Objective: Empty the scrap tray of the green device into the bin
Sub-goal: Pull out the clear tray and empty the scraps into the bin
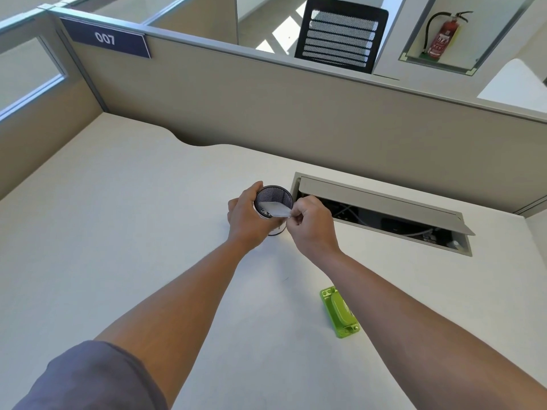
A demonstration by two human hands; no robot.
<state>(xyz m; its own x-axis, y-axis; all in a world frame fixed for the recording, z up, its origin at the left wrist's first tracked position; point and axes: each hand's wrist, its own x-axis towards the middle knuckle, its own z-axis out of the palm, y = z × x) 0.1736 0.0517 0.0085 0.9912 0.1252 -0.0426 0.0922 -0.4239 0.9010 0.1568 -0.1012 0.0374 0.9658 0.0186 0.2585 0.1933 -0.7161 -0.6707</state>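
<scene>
A small black mesh bin (273, 196) stands on the white desk (118, 232), tipped toward me. My left hand (247, 220) is wrapped around the bin's left side. My right hand (310, 224) pinches a flat pale grey scrap tray (275, 209) by its near corner and holds it tilted over the bin's mouth. The green device (339, 312) lies flat on the desk nearer to me, just left of my right forearm, with neither hand touching it.
An open cable hatch (381, 211) with its lid raised and wires inside is set in the desk right of the bin. A beige partition (266, 113) walls the desk's far side. A black mesh chair (340, 34) stands beyond it.
</scene>
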